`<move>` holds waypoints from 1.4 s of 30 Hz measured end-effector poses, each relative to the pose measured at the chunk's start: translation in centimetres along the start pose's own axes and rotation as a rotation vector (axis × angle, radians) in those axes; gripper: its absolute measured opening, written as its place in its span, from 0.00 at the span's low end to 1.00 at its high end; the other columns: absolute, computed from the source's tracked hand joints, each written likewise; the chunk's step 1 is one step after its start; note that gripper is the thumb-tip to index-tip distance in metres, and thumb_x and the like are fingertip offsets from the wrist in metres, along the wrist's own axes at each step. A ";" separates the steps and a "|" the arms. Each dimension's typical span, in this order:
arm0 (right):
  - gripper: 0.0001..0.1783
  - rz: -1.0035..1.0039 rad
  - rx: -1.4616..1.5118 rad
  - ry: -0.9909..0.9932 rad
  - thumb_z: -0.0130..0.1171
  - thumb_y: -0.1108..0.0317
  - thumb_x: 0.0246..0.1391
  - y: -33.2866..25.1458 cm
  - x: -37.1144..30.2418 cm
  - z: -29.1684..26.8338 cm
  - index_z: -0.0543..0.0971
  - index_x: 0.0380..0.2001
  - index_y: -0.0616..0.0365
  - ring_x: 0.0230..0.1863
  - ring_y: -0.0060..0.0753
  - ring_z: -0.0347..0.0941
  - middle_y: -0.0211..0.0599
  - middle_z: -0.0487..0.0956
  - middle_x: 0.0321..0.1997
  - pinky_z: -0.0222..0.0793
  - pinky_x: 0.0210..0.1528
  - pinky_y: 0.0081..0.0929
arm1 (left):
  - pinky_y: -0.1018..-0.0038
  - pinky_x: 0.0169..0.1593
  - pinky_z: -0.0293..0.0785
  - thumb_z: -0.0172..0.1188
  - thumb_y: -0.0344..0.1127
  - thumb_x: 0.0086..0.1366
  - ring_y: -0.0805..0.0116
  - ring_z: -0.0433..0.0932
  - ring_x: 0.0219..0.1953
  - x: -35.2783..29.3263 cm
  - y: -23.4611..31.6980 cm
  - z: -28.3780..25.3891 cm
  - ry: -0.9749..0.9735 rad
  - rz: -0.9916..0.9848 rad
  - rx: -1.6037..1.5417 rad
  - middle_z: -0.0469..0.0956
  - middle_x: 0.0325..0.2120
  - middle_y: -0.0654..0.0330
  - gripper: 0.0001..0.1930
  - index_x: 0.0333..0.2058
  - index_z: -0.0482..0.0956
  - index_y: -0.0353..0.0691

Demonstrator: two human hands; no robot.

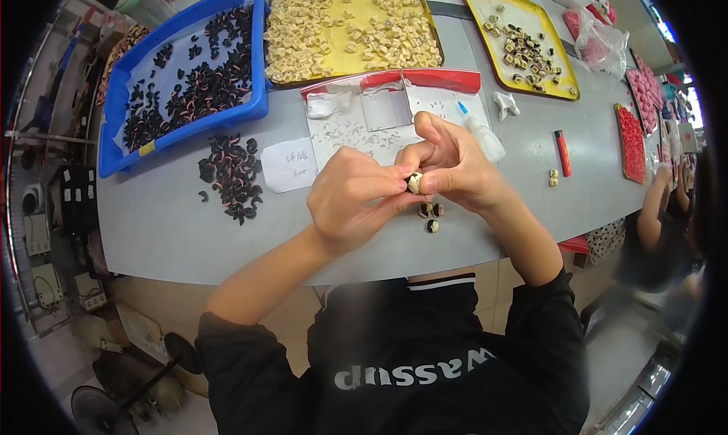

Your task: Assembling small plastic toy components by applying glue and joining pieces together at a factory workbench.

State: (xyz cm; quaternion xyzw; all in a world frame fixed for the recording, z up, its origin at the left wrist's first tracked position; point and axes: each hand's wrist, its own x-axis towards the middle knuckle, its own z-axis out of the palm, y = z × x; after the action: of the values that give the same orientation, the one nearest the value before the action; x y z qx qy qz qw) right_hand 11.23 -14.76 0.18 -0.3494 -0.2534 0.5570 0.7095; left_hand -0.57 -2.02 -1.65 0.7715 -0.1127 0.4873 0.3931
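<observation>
One small cream-and-black piece (415,182) lies between the fingertips of the left hand (350,196) and right hand (457,166), both pinched on it, neither nearer; dark side faces left, cream side right, long axis too small to tell. Just beside, bodyward on the grey table (167,230): a few similar pieces (432,226); farther, leftward: loose black pieces (231,175); beyond the hands: a yellow tray (331,31).

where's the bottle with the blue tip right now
In the head view, the bottle lies right of centre, just beyond the right hand, with a small white object close by on its right.
</observation>
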 end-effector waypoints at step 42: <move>0.33 0.057 0.077 -0.058 0.70 0.79 0.33 0.0 -0.6 1.5 0.52 0.28 0.51 0.33 0.37 0.74 0.42 0.75 0.24 0.69 0.34 0.25 | 0.77 0.29 0.67 0.72 0.25 0.37 0.70 0.74 0.27 -0.4 0.7 -0.6 -0.165 -0.047 -0.282 0.75 0.36 0.62 0.24 0.36 0.71 0.43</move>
State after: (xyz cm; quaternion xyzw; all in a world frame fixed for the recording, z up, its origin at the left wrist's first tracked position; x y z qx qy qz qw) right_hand 9.95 -15.04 1.17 -0.3126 -0.2420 0.5962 0.6988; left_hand -1.57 -2.10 -1.50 0.7486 -0.1938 0.3921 0.4983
